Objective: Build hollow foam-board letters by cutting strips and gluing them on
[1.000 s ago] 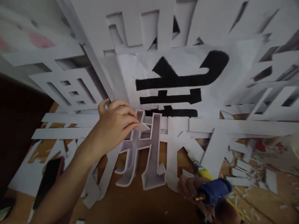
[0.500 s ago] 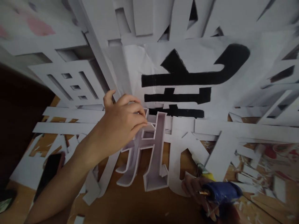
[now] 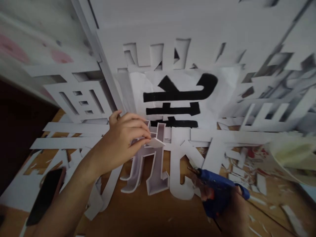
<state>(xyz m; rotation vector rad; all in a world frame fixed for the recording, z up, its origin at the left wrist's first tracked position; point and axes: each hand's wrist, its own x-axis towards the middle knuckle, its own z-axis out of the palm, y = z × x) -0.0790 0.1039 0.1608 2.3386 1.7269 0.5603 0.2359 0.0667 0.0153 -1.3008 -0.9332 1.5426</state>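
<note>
My left hand (image 3: pixel 127 136) pinches a small white foam board piece (image 3: pixel 157 143) between thumb and fingertips, tilted over an open-topped foam letter shape (image 3: pixel 151 171) with raised side walls. Part of that shape is hidden under the fingers. At the right, my right hand (image 3: pixel 234 209) grips a blue glue gun (image 3: pixel 216 184), its nozzle pointing left towards the letter shape. A flat white cut-out (image 3: pixel 175 164) lies between the glue gun and the walled shape.
Behind stands a white sheet with black painted strokes (image 3: pixel 172 95), among large foam cut-outs (image 3: pixel 81 102). A phone (image 3: pixel 46 194) lies at left, foam scraps (image 3: pixel 239 174) at right. A pale bowl-like container (image 3: pixel 278 161) stands at the right edge. The gun's cord (image 3: pixel 269 217) trails right.
My right hand has taken the glue gun in its grip and raised it, nozzle leftwards. A yellow-handled tool beside that hand no longer shows. The foam piece in my left hand is more visible. The view has shifted.
</note>
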